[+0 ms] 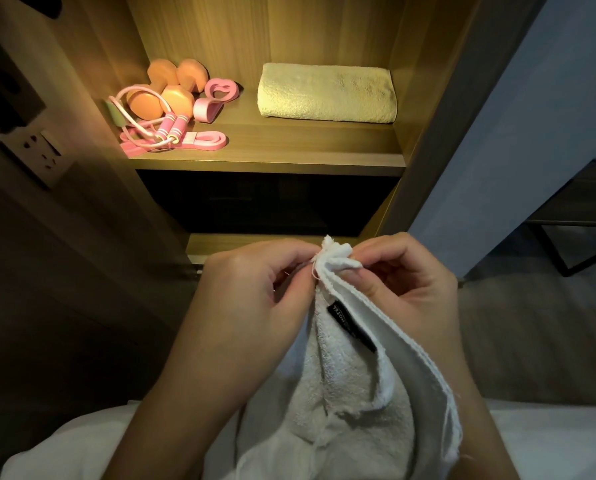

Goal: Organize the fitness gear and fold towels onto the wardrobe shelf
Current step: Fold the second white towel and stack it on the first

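Note:
A white towel (352,386) with a black label hangs in front of me, its corners bunched together at the top. My left hand (251,299) and my right hand (407,289) both pinch those corners, close together. On the lit wardrobe shelf (265,157) lies a folded towel (327,93) at the right. At the shelf's left sit two orange dumbbells (172,88), a pink skipping rope (161,128) and pink resistance bands (206,140).
A dark drawer compartment (262,202) sits under the shelf. A wall socket (37,150) is on the left panel. An open wardrobe door (518,133) stands at the right, with a dark metal frame (580,244) beyond it. White bedding (82,445) lies below.

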`<state>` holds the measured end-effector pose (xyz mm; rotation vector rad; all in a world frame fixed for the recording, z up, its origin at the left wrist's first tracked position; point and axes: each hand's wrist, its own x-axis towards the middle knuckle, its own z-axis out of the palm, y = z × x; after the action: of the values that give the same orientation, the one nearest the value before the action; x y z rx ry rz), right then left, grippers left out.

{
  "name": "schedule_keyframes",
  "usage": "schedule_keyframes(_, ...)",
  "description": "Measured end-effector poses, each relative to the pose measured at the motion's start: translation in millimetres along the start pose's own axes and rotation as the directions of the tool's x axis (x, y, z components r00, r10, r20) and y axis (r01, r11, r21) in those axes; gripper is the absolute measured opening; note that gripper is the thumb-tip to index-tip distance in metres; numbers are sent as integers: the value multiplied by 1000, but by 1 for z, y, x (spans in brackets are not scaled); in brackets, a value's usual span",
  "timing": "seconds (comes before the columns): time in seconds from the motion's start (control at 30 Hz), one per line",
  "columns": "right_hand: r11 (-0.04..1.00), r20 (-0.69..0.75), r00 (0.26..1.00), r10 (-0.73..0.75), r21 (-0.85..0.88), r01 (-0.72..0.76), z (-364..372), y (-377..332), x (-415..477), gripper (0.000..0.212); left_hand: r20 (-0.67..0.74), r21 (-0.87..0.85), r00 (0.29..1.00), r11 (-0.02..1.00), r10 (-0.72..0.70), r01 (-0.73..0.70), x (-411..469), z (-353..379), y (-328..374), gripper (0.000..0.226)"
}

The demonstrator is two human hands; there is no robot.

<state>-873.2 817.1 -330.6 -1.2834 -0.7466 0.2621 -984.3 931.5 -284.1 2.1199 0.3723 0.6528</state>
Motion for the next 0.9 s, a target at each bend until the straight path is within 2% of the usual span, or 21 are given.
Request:
schedule_keyframes(0.1,999,90,995,45,-22,-43,-6,-3,5,12,4,-12,1000,1000,-1,1,0,-1,0,19)
schedule_keyframes(0.3,996,101,993,55,-73,-48,-6,-2,9,14,11,77,998,995,59,-59,1,-3,1,19)
schedule_keyframes(0.43,985,215,962,168,-70,-157,-7,1,15,37,39,140,993,984,109,-114,3,-6,2,21)
schedule_keyframes(0.5,980,294,935,196,-102,-173,-10,1,19,33,55,170,994,980,93,-101,7,-6,2,21)
schedule_keyframes(0.6,971,333,917,219,-170,-171,-16,1,29,24,50,207,998,978,25,-35,11,-4,-2,13)
schedule_keyframes(0.7,959,379,882,281,-140,-246,-23,11,40,12,-4,315,1000,949,1,0,9,-4,-5,17)
schedule_keyframes(0.73,953,388,870,304,-121,-279,-24,15,44,9,-21,360,999,933,32,-23,6,-6,-4,19)
schedule_keyframes(0.8,940,394,854,340,-104,-326,-23,22,47,14,-6,421,993,901,121,-108,0,-11,-2,16)
schedule_keyframes(0.9,895,360,830,427,-35,-445,-20,35,50,18,122,376,962,885,246,-274,-16,-18,0,12)
